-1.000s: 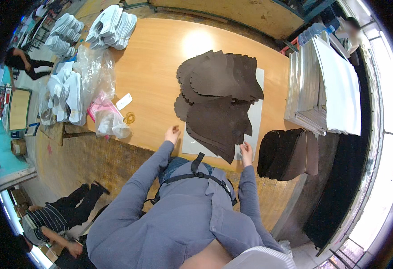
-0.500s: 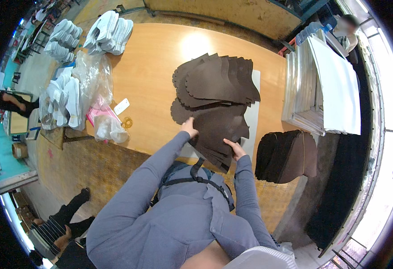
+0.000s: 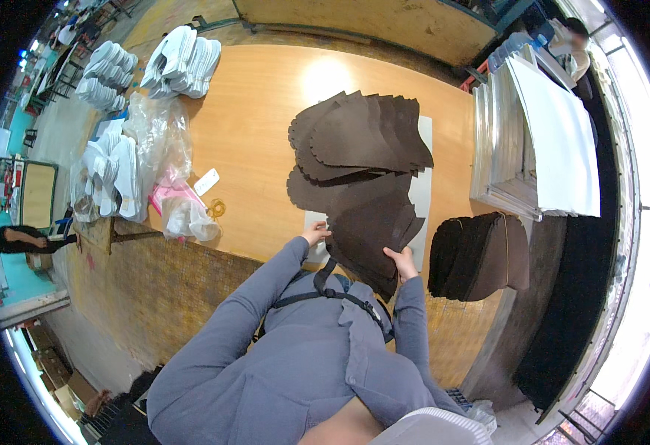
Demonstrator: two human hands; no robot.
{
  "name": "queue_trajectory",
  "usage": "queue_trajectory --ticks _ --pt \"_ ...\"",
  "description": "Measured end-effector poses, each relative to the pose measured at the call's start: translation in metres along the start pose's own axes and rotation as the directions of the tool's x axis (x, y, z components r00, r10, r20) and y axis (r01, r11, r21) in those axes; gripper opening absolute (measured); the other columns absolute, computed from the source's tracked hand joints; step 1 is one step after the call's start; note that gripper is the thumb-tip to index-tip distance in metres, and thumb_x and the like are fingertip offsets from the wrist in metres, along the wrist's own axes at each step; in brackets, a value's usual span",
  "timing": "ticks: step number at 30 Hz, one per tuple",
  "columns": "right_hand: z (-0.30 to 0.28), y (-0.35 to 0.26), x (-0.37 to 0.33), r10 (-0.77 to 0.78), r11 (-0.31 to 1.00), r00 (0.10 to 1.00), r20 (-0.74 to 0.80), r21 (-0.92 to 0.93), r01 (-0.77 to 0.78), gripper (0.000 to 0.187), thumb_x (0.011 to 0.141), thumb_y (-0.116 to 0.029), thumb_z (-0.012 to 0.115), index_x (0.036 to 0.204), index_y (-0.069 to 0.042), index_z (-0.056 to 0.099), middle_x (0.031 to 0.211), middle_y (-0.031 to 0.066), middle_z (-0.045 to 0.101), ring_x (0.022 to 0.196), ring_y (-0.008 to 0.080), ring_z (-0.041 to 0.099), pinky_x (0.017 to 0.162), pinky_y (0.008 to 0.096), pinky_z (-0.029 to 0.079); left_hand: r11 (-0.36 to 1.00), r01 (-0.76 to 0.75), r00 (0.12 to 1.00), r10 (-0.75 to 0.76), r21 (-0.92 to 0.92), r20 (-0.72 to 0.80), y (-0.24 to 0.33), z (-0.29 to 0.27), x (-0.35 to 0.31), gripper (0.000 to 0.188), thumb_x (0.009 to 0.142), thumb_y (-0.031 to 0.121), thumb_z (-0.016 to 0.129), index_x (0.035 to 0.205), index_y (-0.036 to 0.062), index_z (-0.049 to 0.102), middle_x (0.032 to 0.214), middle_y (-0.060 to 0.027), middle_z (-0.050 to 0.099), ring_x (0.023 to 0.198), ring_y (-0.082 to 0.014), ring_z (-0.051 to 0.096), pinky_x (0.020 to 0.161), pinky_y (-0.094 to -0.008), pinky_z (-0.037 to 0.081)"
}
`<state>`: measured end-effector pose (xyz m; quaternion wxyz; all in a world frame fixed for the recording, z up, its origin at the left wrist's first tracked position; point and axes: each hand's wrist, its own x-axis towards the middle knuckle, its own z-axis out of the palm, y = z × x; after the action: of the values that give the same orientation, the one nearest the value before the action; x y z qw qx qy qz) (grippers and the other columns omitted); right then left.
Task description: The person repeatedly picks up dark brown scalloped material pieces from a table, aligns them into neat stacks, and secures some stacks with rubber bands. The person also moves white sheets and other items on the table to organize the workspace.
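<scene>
My left hand (image 3: pixel 316 233) grips the left edge of a bundle of dark brown cut sheet pieces (image 3: pixel 369 228). On the bundle's right edge, my right hand (image 3: pixel 401 262) has its thumb on top and its fingers mostly hidden beneath. The held pieces are fanned slightly, and their near end hangs past the table edge against my waist. Just beyond them lies a larger pile of the same brown pieces (image 3: pixel 362 133), with curved, notched left ends. A pale sheet (image 3: pixel 425 141) shows under the pile's right side.
White stacked sheets (image 3: pixel 566 141) stand on the table's right; a tied brown bundle (image 3: pixel 479 257) sits nearer me. At left are white cut pieces (image 3: pixel 184 63), plastic bags (image 3: pixel 163 133), a white card (image 3: pixel 206 182) and yellow rubber bands (image 3: pixel 216 208). Another person (image 3: pixel 24 239) is far left.
Both hands have drawn the held brown pieces toward my body and slightly right, away from the larger pile. My left hand now sits lower, at the bundle's edge.
</scene>
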<state>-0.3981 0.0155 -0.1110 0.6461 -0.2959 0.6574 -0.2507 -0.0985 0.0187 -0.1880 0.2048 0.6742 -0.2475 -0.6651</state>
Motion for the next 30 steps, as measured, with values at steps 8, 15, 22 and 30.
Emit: queue_trajectory --ticks 8,15,22,30 --pt "-0.017 0.041 0.089 0.019 0.935 0.988 -0.156 -0.348 -0.073 0.074 0.062 -0.013 0.08 0.117 0.014 0.039 0.118 0.0205 0.051 0.107 0.0275 0.05 0.09 0.0402 0.043 0.998 -0.012 0.994 0.004 0.063 0.111 0.005 0.015 0.012 0.074 0.07 0.022 0.074 0.131 0.0028 0.037 0.115 -0.0114 0.049 0.084 -0.0162 0.054 0.067 -0.0283 0.047" --pt "0.022 -0.057 -0.014 -0.343 0.939 0.935 -0.093 -0.039 0.341 0.063 0.061 -0.003 0.079 0.113 0.006 0.044 0.11 0.0136 0.056 0.098 0.0241 0.054 0.088 0.0346 0.043 0.967 0.253 0.945 -0.237 -0.043 0.225 0.007 0.008 -0.046 0.108 0.061 0.039 0.079 0.141 0.0102 0.012 0.14 -0.0158 0.029 0.128 -0.0275 0.031 0.094 -0.0417 0.034" --pt "0.013 -0.126 -0.1 -0.622 0.72 0.78 -0.078 0.336 0.607 0.048 0.062 0.011 0.071 0.106 -0.001 0.057 0.099 0.0075 0.062 0.089 0.0195 0.058 0.08 0.0305 0.048 0.789 -0.476 0.724 0.602 -0.387 0.337 0.097 0.044 -0.115 0.071 0.08 0.01 0.064 0.138 0.0097 0.023 0.141 -0.0081 0.03 0.129 -0.0234 0.029 0.099 -0.0355 0.034" --pt "0.016 -0.14 -0.065 -0.718 0.43 0.663 -0.212 0.615 0.662 0.062 0.089 -0.035 0.046 0.14 -0.009 0.021 0.132 0.0203 0.038 0.116 0.0328 0.046 0.095 0.0427 0.041 0.381 -0.793 0.326 0.924 -0.476 0.198 0.231 0.05 -0.169 0.045 0.088 0.023 0.051 0.127 0.0024 0.042 0.124 -0.0146 0.05 0.113 -0.0219 0.048 0.1 -0.0339 0.036"
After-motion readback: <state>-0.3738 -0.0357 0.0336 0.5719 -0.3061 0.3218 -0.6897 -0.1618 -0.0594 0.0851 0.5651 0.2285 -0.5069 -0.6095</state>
